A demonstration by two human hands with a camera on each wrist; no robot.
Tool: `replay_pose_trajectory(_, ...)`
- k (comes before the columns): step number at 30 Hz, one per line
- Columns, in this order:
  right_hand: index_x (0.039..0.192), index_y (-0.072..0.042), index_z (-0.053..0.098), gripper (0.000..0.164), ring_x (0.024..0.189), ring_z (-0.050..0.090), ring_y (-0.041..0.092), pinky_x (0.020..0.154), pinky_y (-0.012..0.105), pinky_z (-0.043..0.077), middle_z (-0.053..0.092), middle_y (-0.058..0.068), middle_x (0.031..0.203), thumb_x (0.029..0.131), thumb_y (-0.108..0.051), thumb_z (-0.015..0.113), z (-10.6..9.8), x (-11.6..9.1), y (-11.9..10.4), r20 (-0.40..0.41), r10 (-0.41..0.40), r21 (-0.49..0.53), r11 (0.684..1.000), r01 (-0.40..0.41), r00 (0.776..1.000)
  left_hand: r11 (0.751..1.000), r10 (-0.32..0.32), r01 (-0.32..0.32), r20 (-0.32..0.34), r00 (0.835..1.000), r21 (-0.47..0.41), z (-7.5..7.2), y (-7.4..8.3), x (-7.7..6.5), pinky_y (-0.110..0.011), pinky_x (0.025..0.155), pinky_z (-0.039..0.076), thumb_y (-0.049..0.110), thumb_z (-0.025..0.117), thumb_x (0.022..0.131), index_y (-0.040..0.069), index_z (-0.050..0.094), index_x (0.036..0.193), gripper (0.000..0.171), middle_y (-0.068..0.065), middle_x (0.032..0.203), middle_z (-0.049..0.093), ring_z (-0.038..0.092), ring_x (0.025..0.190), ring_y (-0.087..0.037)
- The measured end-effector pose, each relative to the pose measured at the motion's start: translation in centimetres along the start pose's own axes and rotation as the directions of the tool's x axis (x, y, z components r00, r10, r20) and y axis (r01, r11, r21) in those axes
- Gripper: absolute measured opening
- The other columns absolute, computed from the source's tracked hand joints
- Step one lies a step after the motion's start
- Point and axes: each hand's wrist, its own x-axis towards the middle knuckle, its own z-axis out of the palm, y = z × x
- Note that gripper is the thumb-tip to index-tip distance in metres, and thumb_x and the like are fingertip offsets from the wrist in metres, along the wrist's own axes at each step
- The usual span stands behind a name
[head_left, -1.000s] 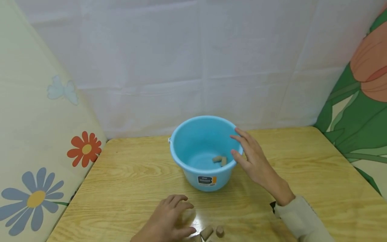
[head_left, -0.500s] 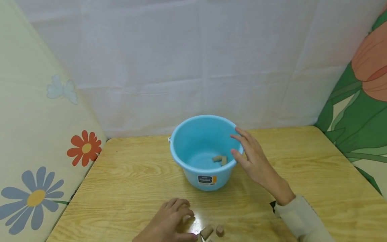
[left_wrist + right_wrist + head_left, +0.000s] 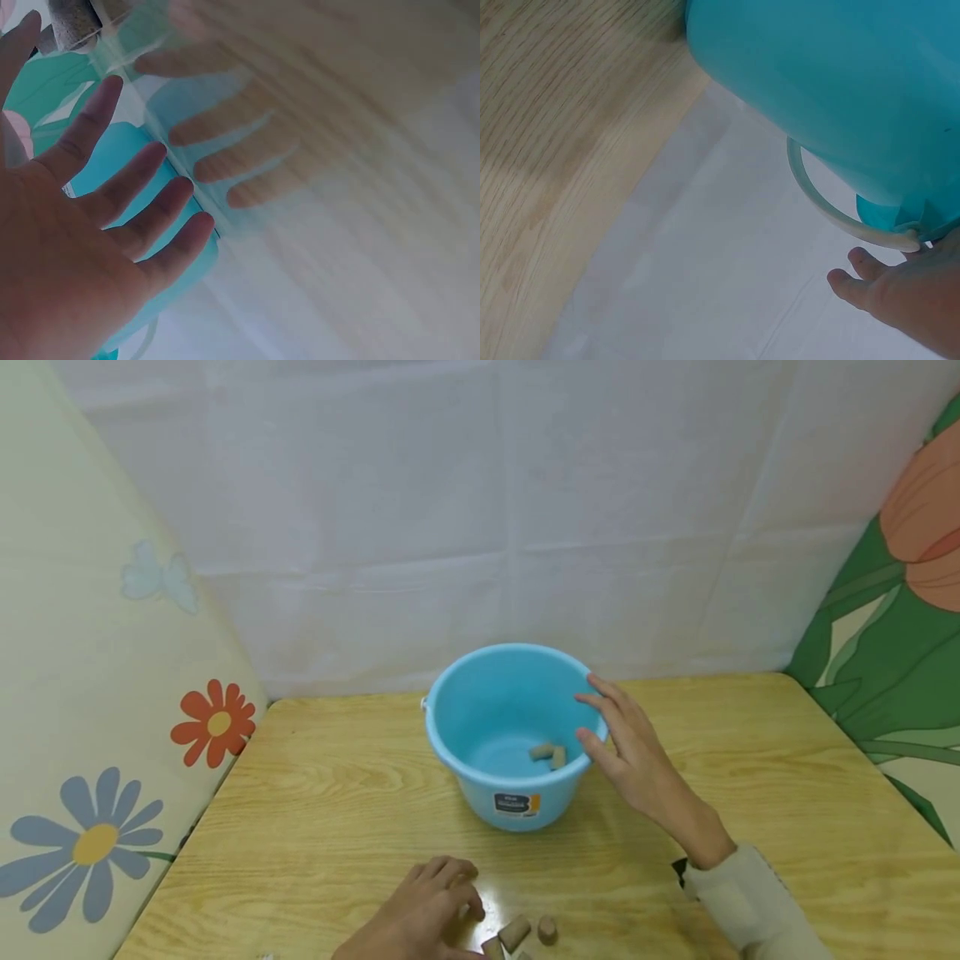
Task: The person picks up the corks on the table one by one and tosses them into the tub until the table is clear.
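My right hand (image 3: 637,760) rests at the right rim of a light blue bucket (image 3: 513,797), its fingers fairly straight and the tips reaching over the edge. In the right wrist view two fingers (image 3: 851,281) show outside the bucket, below its pale handle (image 3: 832,210). Two brown cork-like cylinders (image 3: 551,753) lie on the bucket's floor. Low over the table, my left hand (image 3: 420,910) has its fingers loosely bent, thumb beside several similar cylinders (image 3: 515,933). In the left wrist view its fingers (image 3: 154,225) are spread, with nothing in the palm.
The wood-grained table (image 3: 337,777) has a glossy surface that reflects the hand and bucket. A white cloth (image 3: 360,527) hangs behind it. Flower-printed panels (image 3: 90,677) stand at both sides. One cylinder (image 3: 547,930) stands upright beside the others near the front edge.
My left hand has drawn slightly down and its fingers have bent more, so more of the nearest cylinder shows beside the thumb. My right hand keeps its place on the bucket rim.
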Motion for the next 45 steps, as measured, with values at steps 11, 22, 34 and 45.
replay_pose_trajectory(11,0.14,-0.002,0.049,0.047,0.147,0.023,0.043,0.11,0.072,0.02,0.025,0.013,0.163,0.1,-0.027,0.051,-0.02,-0.02,0.15,0.008,0.008,0.001,1.0,-0.008,1.0,1.0,0.009,-0.01,0.056,0.998,0.027,-0.08,0.2,0.4,-0.044,0.095,0.048,0.064,0.066,0.083,0.032,0.065,0.096,0.036,0.003,0.129,0.057,0.052,0.12,-0.02)
replay_pose_trajectory(22,0.141,-0.002,0.049,0.048,0.147,0.023,0.043,0.109,0.073,0.02,0.025,0.013,0.163,0.1,-0.027,0.05,-0.05,-0.02,0.02,0.014,0.016,0.001,1.0,-0.016,1.0,0.998,0.044,-0.046,0.056,0.997,0.034,-0.04,0.23,0.63,-0.044,0.094,0.049,0.071,0.062,0.08,0.032,0.064,0.098,0.043,0.002,0.131,0.055,0.051,0.12,-0.02)
replay_pose_trajectory(34,0.14,-0.002,0.049,0.047,0.147,0.023,0.043,0.109,0.073,0.02,0.025,0.014,0.162,0.1,-0.027,0.051,-0.07,-0.05,-0.04,0.012,0.013,-0.002,1.0,-0.013,1.0,0.998,0.035,-0.038,0.074,0.997,0.044,0.1,0.35,0.87,-0.044,0.094,0.049,0.071,0.061,0.082,0.032,0.064,0.098,0.042,0.003,0.132,0.054,0.05,0.121,-0.02)
replay_pose_trajectory(45,0.14,-0.002,0.049,0.048,0.147,0.022,0.044,0.108,0.074,0.02,0.025,0.013,0.163,0.101,-0.028,0.05,-0.07,0.03,-0.03,0.019,0.016,-0.004,1.0,-0.016,1.0,0.999,0.009,-0.012,0.053,0.999,0.051,0.22,0.58,0.99,-0.046,0.092,0.05,0.07,0.059,0.085,0.032,0.063,0.094,0.04,0.006,0.128,0.056,0.052,0.118,-0.017)
